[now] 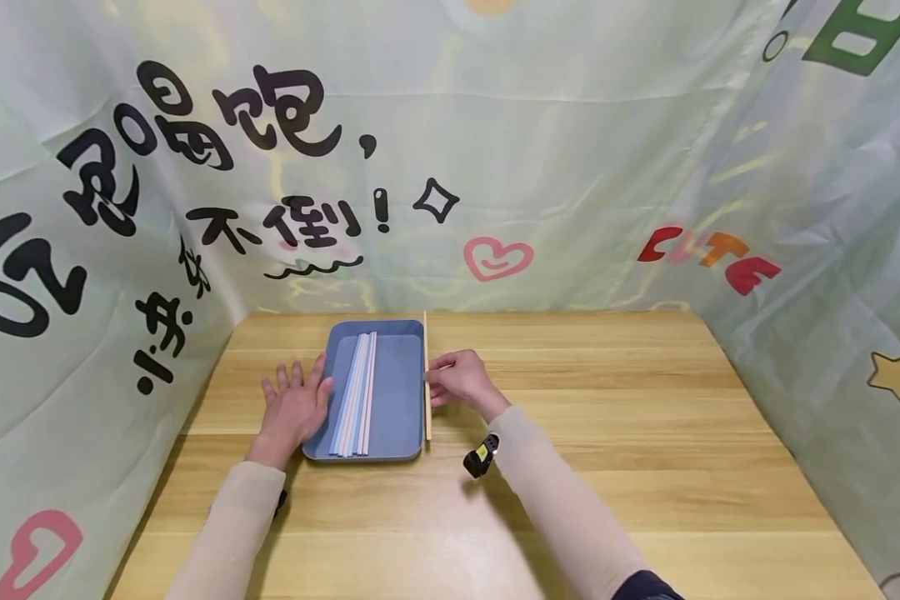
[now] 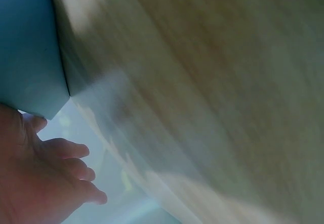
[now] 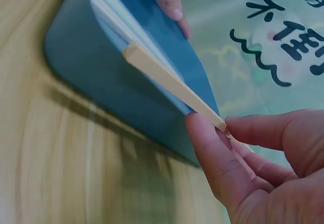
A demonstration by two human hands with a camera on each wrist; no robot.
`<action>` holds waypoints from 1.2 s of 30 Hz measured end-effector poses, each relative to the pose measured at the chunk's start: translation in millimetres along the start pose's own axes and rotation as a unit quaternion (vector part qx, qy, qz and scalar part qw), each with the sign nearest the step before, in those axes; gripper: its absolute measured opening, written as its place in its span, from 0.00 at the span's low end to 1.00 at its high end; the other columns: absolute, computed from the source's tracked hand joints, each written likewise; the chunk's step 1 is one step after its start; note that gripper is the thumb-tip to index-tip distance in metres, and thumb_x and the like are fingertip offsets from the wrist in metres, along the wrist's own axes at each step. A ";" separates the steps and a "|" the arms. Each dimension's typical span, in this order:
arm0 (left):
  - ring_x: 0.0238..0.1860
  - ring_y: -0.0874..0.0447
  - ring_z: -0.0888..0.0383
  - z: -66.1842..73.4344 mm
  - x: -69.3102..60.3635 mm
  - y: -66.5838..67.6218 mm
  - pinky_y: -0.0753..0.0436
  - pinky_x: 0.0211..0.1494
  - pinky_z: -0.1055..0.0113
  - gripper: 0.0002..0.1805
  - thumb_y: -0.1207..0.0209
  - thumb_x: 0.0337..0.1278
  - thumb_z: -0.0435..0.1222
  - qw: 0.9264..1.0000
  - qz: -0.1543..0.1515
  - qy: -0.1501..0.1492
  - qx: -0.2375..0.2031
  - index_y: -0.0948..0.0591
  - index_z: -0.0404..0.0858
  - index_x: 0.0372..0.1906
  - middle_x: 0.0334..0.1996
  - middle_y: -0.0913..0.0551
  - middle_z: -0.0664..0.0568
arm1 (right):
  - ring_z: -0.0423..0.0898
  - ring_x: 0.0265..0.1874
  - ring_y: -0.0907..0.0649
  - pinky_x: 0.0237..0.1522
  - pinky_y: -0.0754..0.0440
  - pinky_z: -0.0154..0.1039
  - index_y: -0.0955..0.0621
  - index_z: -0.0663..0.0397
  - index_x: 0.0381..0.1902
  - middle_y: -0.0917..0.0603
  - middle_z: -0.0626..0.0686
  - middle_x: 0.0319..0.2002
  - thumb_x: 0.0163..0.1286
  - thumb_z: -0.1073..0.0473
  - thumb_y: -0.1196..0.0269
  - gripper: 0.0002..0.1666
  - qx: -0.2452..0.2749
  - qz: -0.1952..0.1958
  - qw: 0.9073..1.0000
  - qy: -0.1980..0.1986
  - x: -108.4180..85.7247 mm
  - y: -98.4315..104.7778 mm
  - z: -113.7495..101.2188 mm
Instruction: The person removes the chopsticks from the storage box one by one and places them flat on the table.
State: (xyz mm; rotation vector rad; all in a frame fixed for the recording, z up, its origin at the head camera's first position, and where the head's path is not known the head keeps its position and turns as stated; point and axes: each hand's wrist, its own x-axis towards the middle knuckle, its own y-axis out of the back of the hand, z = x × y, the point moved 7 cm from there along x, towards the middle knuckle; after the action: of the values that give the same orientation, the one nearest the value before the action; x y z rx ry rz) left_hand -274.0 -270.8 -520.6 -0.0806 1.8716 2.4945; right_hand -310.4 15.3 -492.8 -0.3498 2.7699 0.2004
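Note:
A blue-grey tray [image 1: 397,400] lies on the table with several pale straws [image 1: 356,396] inside, side by side along its length. The left hand [image 1: 296,408] rests against the tray's left rim, fingers spread; in the left wrist view the hand [image 2: 45,168] touches the tray's wall [image 2: 30,52]. At the right rim, the right hand [image 1: 461,382] pinches a thin wooden stick [image 1: 427,375] that runs along the rim. In the right wrist view, thumb and finger of the right hand [image 3: 253,168] grip the stick [image 3: 169,82] near the tray's upper edge [image 3: 114,37].
The wooden table [image 1: 607,433] extends to the right and in front of the tray. Printed fabric [image 1: 555,150] hangs behind the table and along both sides. A small black device [image 1: 482,456] is at the right wrist.

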 end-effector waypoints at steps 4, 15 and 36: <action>0.81 0.65 0.18 -0.4 0.0 0.0 0.67 0.77 0.19 0.36 0.71 0.86 0.54 1.000 -0.001 0.000 -0.003 0.53 0.44 0.87 0.80 0.54 0.19 | 0.44 0.19 0.14 0.37 0.07 0.48 0.16 0.72 0.50 0.14 0.58 0.26 0.70 0.70 0.32 0.13 -0.003 0.012 1.000 -0.005 -3.4 11.1 5.2; 0.80 0.66 0.17 -2.5 -1.9 0.3 0.68 0.77 0.20 0.36 0.71 0.86 0.54 1.000 -0.001 0.002 -0.008 0.53 0.44 0.87 0.80 0.54 0.19 | 0.46 0.24 0.14 0.38 0.07 0.46 0.16 0.69 0.48 0.11 0.63 0.34 0.71 0.70 0.32 0.10 -0.016 0.036 0.999 -0.038 -7.8 25.8 24.0; 0.80 0.65 0.15 -0.4 -1.5 1.2 0.67 0.77 0.19 0.35 0.69 0.86 0.53 1.000 0.004 -0.001 -0.007 0.52 0.43 0.87 0.80 0.52 0.18 | 0.47 0.21 0.12 0.32 0.07 0.46 0.15 0.70 0.44 0.10 0.65 0.33 0.69 0.71 0.31 0.08 -0.062 0.056 0.996 -0.015 -6.4 26.2 34.5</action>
State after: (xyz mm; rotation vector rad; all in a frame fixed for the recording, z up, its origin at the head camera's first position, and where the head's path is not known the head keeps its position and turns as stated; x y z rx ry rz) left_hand -272.6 -271.5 -519.5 -0.0713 1.8573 2.5131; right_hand -300.7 48.0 -520.2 -0.2211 2.7557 0.4029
